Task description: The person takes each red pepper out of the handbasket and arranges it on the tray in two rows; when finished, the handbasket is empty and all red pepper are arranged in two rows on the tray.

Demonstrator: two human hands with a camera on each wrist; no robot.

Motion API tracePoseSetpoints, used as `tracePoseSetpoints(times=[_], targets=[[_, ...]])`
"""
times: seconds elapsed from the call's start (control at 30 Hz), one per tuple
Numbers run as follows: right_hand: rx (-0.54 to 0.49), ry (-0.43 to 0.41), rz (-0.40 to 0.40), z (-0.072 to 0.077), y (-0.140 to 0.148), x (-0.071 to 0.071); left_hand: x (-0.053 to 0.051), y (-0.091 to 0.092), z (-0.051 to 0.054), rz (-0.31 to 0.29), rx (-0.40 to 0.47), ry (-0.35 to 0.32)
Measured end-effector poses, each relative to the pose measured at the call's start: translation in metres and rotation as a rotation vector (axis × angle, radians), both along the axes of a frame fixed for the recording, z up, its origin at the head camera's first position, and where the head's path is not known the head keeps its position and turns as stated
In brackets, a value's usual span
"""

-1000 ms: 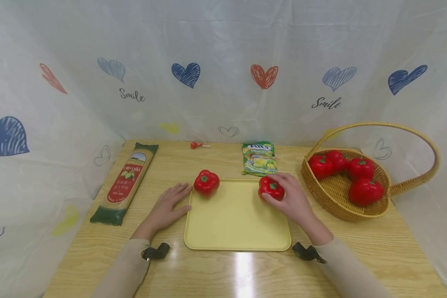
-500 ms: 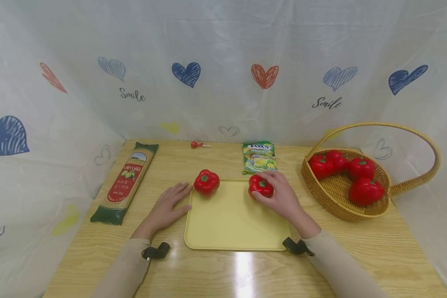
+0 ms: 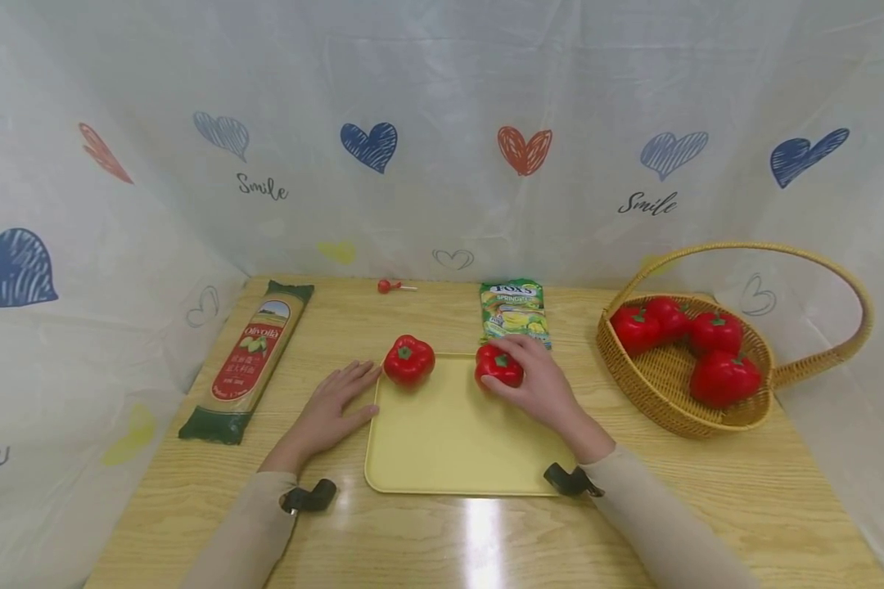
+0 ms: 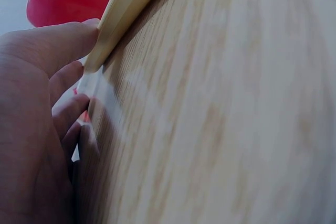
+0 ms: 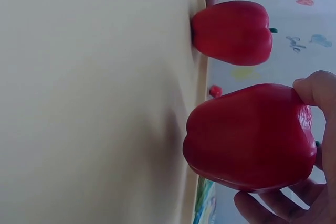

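My right hand grips a red bell pepper between thumb and fingers, over the back edge of the yellow tray. In the right wrist view that pepper hangs slightly above the tray, its shadow falling on the surface. A second red bell pepper sits in the tray's back left corner. At the tray's left side my left hand lies with its fingers extended. The left wrist view has its thumb against the tray rim.
A wicker basket with several red peppers stands at the right, its tall handle arching up. Left of the tray lies an Olivoilà pasta pack. A lollipop and a green candy bag are behind the tray.
My right hand has carried its pepper leftward along the tray's back edge, closer to the second pepper. My left hand has stayed in place.
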State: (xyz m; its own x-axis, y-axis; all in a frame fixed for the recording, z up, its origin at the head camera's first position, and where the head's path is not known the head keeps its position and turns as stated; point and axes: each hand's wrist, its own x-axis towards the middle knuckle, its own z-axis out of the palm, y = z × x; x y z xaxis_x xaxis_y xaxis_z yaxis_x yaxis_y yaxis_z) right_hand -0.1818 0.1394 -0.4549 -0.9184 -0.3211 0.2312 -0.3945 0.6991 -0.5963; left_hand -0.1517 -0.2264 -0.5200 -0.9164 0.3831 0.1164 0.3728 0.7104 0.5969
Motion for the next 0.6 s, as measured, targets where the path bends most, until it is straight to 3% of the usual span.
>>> tracePoseSetpoints(times=[0.6], targets=[[-0.011,-0.054,0.017,-0.006,-0.023,-0.006,0.001,0.0,0.0,-0.001,0.011,0.017]])
